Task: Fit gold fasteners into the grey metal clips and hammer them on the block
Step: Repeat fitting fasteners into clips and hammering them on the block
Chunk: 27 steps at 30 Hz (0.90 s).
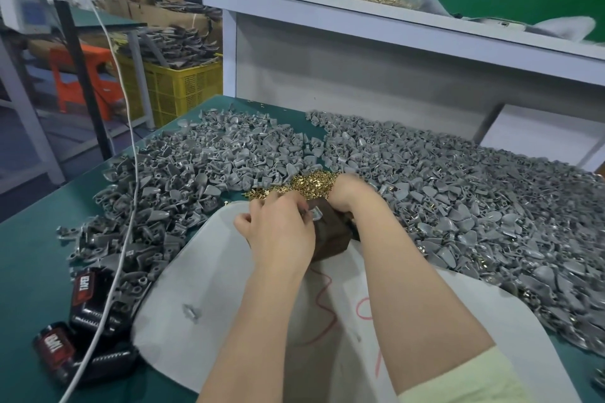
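Readable text: "TAPER" in white on the red labels of the two black plastic packs point(83, 285) at bench left; the rest of their print is too small to read. There's a red marker scrawl on the white sheet point(203, 271) under your arms, not legible. Your left hand point(278, 229) has its fingers curled in on a single grey metal clip point(313, 215) at the top of the dark brown block point(332, 235); the hand covers most of the clip and the block's left side. Your right hand point(348, 191) is bent down into the heap of small gold fasteners point(311, 185) just behind the block; its fingers are hidden, so I can't tell how they're set. Loose piles of matte grey metal clips point(183, 173), paddle-shaped with a ring end, spread either side across the green bench mat point(32, 255). A thin white cable point(131, 206) runs over the left pile.
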### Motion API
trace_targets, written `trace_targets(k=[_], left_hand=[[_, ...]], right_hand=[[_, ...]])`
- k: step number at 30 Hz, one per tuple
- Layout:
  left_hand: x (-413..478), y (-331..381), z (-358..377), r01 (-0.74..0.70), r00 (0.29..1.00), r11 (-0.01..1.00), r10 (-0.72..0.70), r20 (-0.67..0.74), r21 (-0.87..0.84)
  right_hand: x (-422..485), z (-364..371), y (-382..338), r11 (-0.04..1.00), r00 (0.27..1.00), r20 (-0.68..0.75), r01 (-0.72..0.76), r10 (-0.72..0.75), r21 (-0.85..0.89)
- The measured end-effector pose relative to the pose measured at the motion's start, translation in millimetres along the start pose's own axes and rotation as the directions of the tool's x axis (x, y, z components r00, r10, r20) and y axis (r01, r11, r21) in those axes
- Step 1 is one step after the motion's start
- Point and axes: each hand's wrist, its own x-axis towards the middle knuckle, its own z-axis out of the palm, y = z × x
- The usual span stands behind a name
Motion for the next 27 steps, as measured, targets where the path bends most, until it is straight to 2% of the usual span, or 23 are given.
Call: trace_targets(k=[4,8,10,16,19,21,23,25,27], left_hand=[[0.2,0.4,0.3,-0.003,1.000,1.000,0.003,-0.002,0.002],[0.1,0.0,0.5,-0.008,1.000,1.000,0.008,-0.006,0.002],[0.4,-0.4,0.8,-0.008,1.000,1.000,0.008,-0.007,0.000],[0.3,-0.3,1.2,-0.005,1.000,1.000,0.005,-0.003,0.008],[0.5,-0.1,0.8,-0.005,1.000,1.000,0.005,-0.001,0.004],[1.0,0.3,0.8,-0.004,1.000,1.000,0.004,0.001,0.017],[1.0,0.4,0.6,-0.006,1.000,1.000,0.006,0.004,0.027],[0.7,0.2,0.7,-0.017,1.000,0.999,0.017,0.008,0.035],[0.2,0.3,0.5,-0.028,1.000,0.999,0.028,0.010,0.035]], right_hand=[[-1.0,1.3,2.4,1.000,1.000,0.001,0.002,-0.002,0.026],[-3.2,6.8,3.7,0.983,0.986,-0.135,-0.079,0.102,0.165],[-3.3,9.0,4.4,0.975,0.977,-0.157,-0.112,0.144,0.194],[-1.8,6.5,2.8,0.989,0.989,-0.121,-0.066,0.082,0.133],[-2.0,8.6,9.4,0.975,0.981,-0.185,-0.009,0.051,0.221],[-10.6,4.4,13.4,0.926,0.950,-0.312,0.098,0.023,0.364],[-24.4,-4.4,16.7,0.812,0.922,-0.386,0.209,0.023,0.546],[-41.2,-12.3,21.4,0.660,0.928,-0.372,0.272,0.013,0.701],[-59.2,-15.8,27.2,0.556,0.938,-0.345,0.298,-0.021,0.776]])
